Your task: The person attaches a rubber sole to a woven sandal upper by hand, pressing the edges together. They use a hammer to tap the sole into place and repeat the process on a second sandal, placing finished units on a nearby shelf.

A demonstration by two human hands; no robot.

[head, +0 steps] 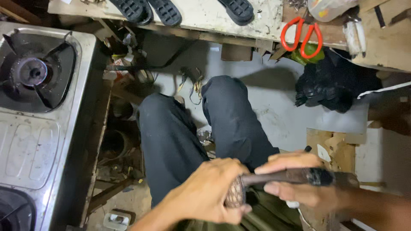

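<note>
My left hand [205, 192] is closed around a dark brown patterned piece [235, 193], perhaps a shoe part, at the bottom middle of the head view. My right hand [295, 182] grips a long dark rod-like tool [299, 176] that lies across its fingers and meets the brown piece. Both hands work over my lap, above my knees in dark trousers [180, 141]. Much of the brown piece is hidden by my left fingers.
A steel gas stove [34, 107] stands at the left. A workbench [201, 17] at the top carries black shoe soles [145, 9], red-handled scissors [301, 37] and small tools. A black heap [332, 85] and torn cardboard [336, 149] lie at the right on the pale floor.
</note>
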